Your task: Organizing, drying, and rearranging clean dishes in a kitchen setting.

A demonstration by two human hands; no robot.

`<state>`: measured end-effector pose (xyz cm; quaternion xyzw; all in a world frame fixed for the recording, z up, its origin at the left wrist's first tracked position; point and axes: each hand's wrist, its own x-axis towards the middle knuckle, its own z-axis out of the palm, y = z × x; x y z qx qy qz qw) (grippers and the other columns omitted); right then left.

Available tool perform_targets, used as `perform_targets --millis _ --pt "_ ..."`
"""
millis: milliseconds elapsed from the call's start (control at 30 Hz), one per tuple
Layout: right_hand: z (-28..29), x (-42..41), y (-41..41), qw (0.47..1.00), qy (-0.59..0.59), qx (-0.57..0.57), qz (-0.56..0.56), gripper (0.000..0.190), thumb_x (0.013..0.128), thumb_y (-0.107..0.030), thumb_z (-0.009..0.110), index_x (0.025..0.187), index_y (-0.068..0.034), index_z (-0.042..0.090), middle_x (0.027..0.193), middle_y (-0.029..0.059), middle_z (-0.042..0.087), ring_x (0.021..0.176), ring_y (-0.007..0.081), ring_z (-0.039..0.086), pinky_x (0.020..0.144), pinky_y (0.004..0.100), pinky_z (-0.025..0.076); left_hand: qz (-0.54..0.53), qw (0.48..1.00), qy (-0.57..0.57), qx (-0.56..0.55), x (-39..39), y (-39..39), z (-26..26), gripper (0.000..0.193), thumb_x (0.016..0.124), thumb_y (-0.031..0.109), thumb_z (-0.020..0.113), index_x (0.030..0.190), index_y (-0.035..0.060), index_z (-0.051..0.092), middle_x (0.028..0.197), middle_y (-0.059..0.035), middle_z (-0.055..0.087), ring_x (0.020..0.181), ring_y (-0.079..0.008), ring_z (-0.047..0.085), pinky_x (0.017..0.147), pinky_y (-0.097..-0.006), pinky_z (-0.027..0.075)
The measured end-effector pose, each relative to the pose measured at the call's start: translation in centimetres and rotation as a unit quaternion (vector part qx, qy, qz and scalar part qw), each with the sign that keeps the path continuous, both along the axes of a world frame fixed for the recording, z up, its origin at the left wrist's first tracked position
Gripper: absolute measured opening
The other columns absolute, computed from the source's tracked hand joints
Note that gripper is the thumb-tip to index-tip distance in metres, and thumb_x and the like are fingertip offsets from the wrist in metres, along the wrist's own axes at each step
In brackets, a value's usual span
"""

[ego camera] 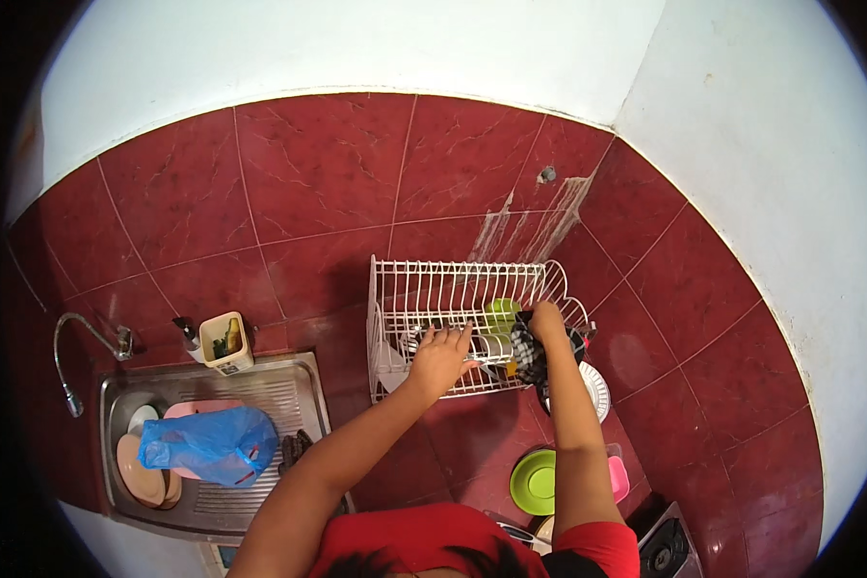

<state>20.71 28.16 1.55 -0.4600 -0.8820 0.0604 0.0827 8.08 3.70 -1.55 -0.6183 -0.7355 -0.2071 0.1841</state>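
Note:
A white wire dish rack (459, 269) stands on the red tiled counter against the wall. My left hand (442, 361) rests with its fingers spread on the rack's front wires. At the rack's right end, my right hand (547, 323) is closed on a black-and-white checked cloth (529, 354), which hangs down over the wires. Just left of the cloth, a green item (502, 315) sits inside the rack. Metal utensils lie in the rack near my left fingers, partly hidden by them. A white plate with a ribbed rim (595, 392) is partly behind my right forearm.
The steel sink (311, 376) at left holds plates (141, 468) and a blue plastic bag (213, 441). A faucet (121, 343) and a cream container (225, 343) stand behind it. Green bowl (533, 482) and pink container (618, 478) are near my right arm, and a stove (665, 553) is at lower right.

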Motion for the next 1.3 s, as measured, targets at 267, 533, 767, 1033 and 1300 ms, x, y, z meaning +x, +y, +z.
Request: perform_targets --millis 267,533,767,1033,1300 --pt "0.0 7.0 -10.8 0.946 0.276 0.113 0.127 0.038 0.084 -0.003 0.058 0.123 0.0 0.057 0.129 0.0214 0.054 0.119 0.0385 0.051 0.102 0.0406 0.04 0.003 1.0 -0.006 0.008 0.0 -0.7 0.8 0.072 0.083 0.051 0.059 0.134 0.0029 0.045 0.108 -0.0129 0.063 0.105 -0.0254 0.059 0.099 -0.0426 0.042" --pt "1.4 6.7 -11.4 0.961 0.238 0.088 0.107 0.031 0.092 -0.015 0.052 0.116 0.002 0.061 0.131 0.0217 0.053 0.123 0.0365 0.048 0.105 0.0433 0.036 -0.005 1.0 -0.003 0.004 0.4 -0.4 0.4 0.07 0.084 0.048 0.06 0.135 0.0027 0.045 0.109 -0.0135 0.062 0.107 -0.0262 0.058 0.101 -0.0432 0.04" --pt "1.4 2.1 -7.2 0.982 0.121 0.097 0.104 0.026 0.089 -0.017 0.054 0.09 0.004 0.067 0.111 0.0223 0.063 0.102 0.0374 0.06 0.09 0.0436 0.047 0.0 1.0 -0.026 -0.003 0.0 -0.6 0.8 0.067 0.087 0.044 0.059 0.137 0.0031 0.042 0.112 -0.0144 0.061 0.107 -0.027 0.058 0.103 -0.0438 0.038" --pt "-0.3 -3.0 -4.2 0.992 0.059 0.107 0.01 0.035 0.082 -0.027 0.051 0.085 0.002 0.071 0.097 0.0238 0.067 0.094 0.0369 0.065 0.086 0.0441 0.05 -0.012 0.999 -0.031 0.024 0.3 -0.4 1.2 0.068 0.083 0.045 0.062 0.133 0.002 0.047 0.103 -0.0117 0.062 0.1 -0.0264 0.058 0.099 -0.0426 0.041" --pt "2.1 -0.9 -8.3 0.989 0.125 -0.057 -0.049 0.032 0.074 -0.024 0.066 0.098 -0.002 0.07 0.112 0.0229 0.063 0.104 0.0358 0.061 0.092 0.0426 0.047 0.008 0.999 -0.031 0.01 0.1 -0.5 1.1 0.07 0.083 0.047 0.061 0.135 0.0026 0.045 0.101 -0.0125 0.062 0.097 -0.0269 0.059 0.095 -0.0424 0.043"
